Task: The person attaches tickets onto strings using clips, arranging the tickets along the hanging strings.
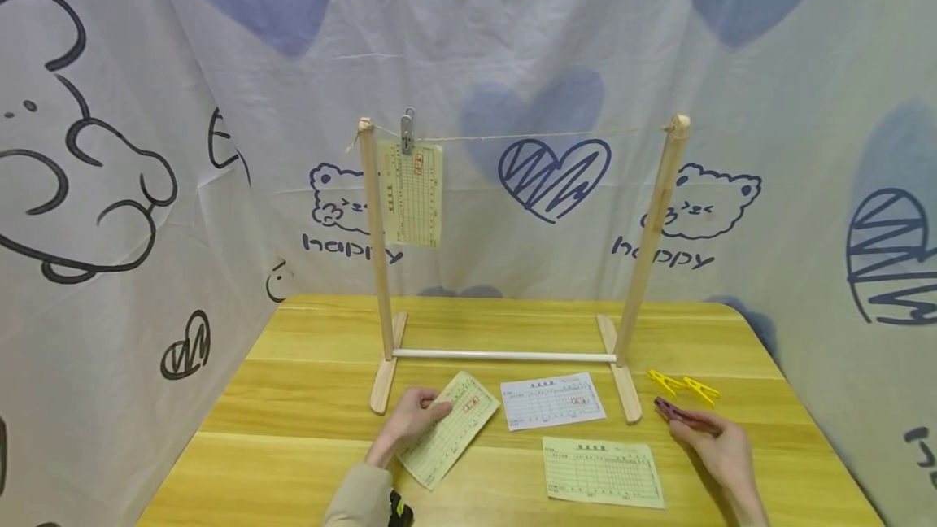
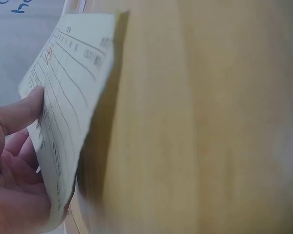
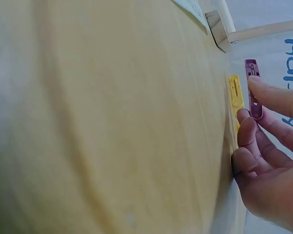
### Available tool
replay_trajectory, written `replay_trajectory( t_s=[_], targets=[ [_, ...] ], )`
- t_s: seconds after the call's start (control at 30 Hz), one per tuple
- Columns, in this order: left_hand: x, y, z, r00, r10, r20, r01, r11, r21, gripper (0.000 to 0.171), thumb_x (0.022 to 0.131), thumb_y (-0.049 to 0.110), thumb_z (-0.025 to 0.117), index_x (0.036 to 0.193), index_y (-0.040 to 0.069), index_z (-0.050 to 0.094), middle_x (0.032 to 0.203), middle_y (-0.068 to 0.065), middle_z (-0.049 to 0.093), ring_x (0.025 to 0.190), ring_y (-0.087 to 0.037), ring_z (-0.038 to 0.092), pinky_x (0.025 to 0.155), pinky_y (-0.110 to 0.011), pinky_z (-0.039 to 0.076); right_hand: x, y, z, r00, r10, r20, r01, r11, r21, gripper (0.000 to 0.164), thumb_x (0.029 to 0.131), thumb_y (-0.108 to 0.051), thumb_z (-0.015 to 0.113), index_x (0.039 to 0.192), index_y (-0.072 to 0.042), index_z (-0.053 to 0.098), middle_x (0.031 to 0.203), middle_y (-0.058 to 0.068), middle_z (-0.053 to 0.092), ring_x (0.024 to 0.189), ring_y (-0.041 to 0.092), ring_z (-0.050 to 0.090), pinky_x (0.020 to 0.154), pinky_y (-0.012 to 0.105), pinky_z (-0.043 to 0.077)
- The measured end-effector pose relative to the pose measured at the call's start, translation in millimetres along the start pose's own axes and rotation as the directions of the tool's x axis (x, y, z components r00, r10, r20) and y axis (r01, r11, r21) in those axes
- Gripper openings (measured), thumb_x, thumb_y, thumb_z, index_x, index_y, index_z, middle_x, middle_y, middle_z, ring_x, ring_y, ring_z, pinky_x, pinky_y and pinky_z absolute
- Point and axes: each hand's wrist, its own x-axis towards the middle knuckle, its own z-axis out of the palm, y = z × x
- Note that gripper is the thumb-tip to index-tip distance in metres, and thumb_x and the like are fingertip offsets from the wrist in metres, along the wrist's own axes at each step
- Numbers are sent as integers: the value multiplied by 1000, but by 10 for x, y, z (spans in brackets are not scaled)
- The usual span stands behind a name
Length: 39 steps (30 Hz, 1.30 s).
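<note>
The yellow slip (image 1: 448,428) lies at the table's (image 1: 293,397) near edge, one end lifted, pinched between thumb and fingers of the left hand (image 1: 410,421). The right hand (image 1: 721,450) pinches a purple clothespin (image 1: 684,415) beside the yellow pegs (image 1: 681,385). Thin paper could crease or slide free; the peg might snap shut and spring away.

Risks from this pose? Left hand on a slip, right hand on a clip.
1. The left hand pinches the slip only at one edge; the left wrist view shows it bending, so it may crease or slide out.
2. The right hand holds the purple clip by fingertips, a shallow grip; it may drop near the yellow clips.
3. The string is thin and the rack light; clipping on could tip it.
</note>
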Motion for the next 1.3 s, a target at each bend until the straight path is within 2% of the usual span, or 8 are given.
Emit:
replay_trajectory(
  t_s=[0.2, 0.33, 0.47, 0.53, 0.6, 0.73, 1.03, 1.3],
  targets=[
    [-19, -32, -9, 995, 95, -19, -95, 995, -16, 26, 97, 16, 66, 102, -10, 70, 72, -4, 70, 58, -3, 55, 50, -18, 44, -16, -22, 50, 994, 105, -29, -98, 977, 188, 55, 87, -25, 81, 129, 5, 64, 80, -13, 74, 70, -12, 56, 64, 11, 50],
    [-17, -47, -4, 993, 106, -46, -107, 994, -25, 29, 98, 18, 66, 105, -10, 70, 75, -7, 73, 58, -3, 57, 50, -19, 46, -26, -46, 72, 982, 188, -11, -171, 917, 360, 42, 89, -27, 79, 126, -11, 69, 72, -27, 63, 69, -6, 59, 62, 15, 55],
    [1, -45, 13, 997, 45, -67, -47, 999, -28, 26, 98, 14, 65, 106, -10, 70, 78, -17, 73, 57, -5, 57, 50, -18, 46, -48, -75, 78, 973, 226, 37, -208, 802, 559, 10, 89, -27, 78, 97, -33, 74, 74, -21, 67, 64, 0, 61, 56, 17, 53],
    [5, -37, 17, 997, 17, -77, -21, 999, -42, 24, 98, 13, 65, 106, -9, 70, 79, -20, 73, 57, -6, 58, 50, -18, 46, -54, -90, 85, 971, 231, 56, -213, 741, 637, 12, 91, -27, 76, 87, -37, 73, 73, -16, 69, 62, 1, 61, 51, 18, 50],
    [0, -27, 18, 996, 11, -86, -16, 998, -56, 24, 98, 12, 64, 107, -9, 70, 80, -21, 74, 57, -6, 59, 50, -19, 47, -62, -111, 93, 969, 233, 76, -219, 682, 698, 12, 92, -27, 74, 86, -36, 74, 72, -11, 71, 59, 3, 60, 48, 20, 47],
    [-13, 0, 17, 994, -5, -106, -6, 994, -110, 26, 98, 13, 64, 109, -10, 70, 84, -23, 75, 60, -8, 64, 52, -21, 51, -79, -154, 101, 963, 251, 100, -236, 602, 763, 8, 94, -30, 70, 89, -33, 75, 72, -9, 72, 62, 4, 63, 50, 20, 48],
    [7, 14, 42, 977, -31, -211, -6, 985, -171, 25, 95, 13, 68, 103, -11, 71, 82, -23, 75, 59, -10, 64, 52, -21, 52, -87, -226, 87, 946, 283, 155, -261, 391, 883, 5, 91, -27, 73, 94, -27, 76, 83, -10, 75, 79, 2, 69, 68, 19, 57],
    [51, 33, 84, 955, -84, -283, 2, 961, -276, 30, 94, 16, 71, 106, -12, 70, 82, -16, 76, 61, -8, 65, 55, -20, 54, -89, -325, 132, 946, 298, 129, -207, 246, 947, 10, 85, -15, 79, 94, -21, 78, 90, -7, 76, 83, 4, 71, 75, 20, 60]
  ],
)
